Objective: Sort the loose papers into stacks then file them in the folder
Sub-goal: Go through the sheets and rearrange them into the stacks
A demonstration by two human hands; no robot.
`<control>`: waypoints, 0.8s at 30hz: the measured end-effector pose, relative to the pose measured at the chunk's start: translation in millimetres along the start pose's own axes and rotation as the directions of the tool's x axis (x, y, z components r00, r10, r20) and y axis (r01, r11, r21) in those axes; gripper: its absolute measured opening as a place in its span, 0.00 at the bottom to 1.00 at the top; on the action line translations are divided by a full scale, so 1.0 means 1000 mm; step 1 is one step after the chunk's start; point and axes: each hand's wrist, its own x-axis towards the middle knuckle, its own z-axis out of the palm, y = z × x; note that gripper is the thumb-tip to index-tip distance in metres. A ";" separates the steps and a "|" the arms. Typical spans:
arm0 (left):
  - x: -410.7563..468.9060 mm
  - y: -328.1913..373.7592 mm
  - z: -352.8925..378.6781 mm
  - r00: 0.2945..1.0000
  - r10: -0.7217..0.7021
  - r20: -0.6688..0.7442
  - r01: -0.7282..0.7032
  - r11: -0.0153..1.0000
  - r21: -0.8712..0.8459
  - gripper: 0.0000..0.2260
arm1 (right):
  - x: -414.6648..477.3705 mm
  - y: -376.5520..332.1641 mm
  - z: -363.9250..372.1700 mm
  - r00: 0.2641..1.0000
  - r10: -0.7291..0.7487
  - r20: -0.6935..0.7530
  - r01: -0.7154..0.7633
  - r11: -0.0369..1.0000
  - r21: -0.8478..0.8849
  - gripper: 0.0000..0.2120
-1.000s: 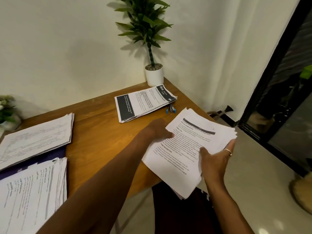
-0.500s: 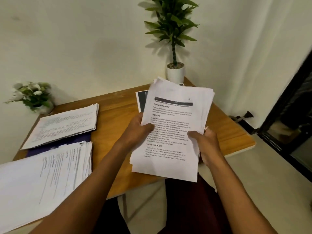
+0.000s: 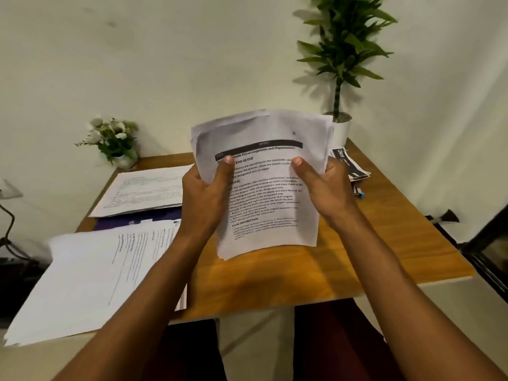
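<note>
A thick sheaf of printed papers [image 3: 270, 204] stands nearly upright above the middle of the wooden table [image 3: 316, 273]. My left hand [image 3: 204, 196] grips its left edge with the thumb on the front page. My right hand [image 3: 321, 188] grips the right edge the same way. A large white paper stack [image 3: 90, 279] lies at the near left. Another stack [image 3: 143, 193] lies behind it, resting on a dark purple folder [image 3: 137, 218]. A stack with black-banded pages [image 3: 347, 165] shows at the back right, mostly hidden by my right hand.
A tall potted plant [image 3: 342, 78] stands in the back right corner, and a small flower pot [image 3: 115, 144] in the back left. Pens [image 3: 358, 192] lie beside the black-banded stack. The table's near edge runs just below my forearms. A dark door frame is at the right.
Both hands lifted the sheaf from the table's right edge to the middle and raised it upright. My grip moved up its sides. The view swung left.
</note>
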 end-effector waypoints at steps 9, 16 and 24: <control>-0.023 -0.025 -0.009 0.977 -0.205 0.052 0.202 0.978 0.056 0.08 | -0.015 0.045 0.015 0.995 0.103 0.004 -0.104 0.994 0.027 0.04; -0.018 -0.043 -0.013 0.958 -0.265 0.114 0.256 0.963 0.084 0.17 | -0.019 0.058 0.016 0.987 0.159 -0.007 -0.159 0.987 0.013 0.14; -0.036 -0.070 -0.014 0.943 -0.321 0.091 0.315 0.946 0.073 0.27 | -0.030 0.081 0.014 0.984 0.179 -0.009 -0.178 0.983 0.049 0.13</control>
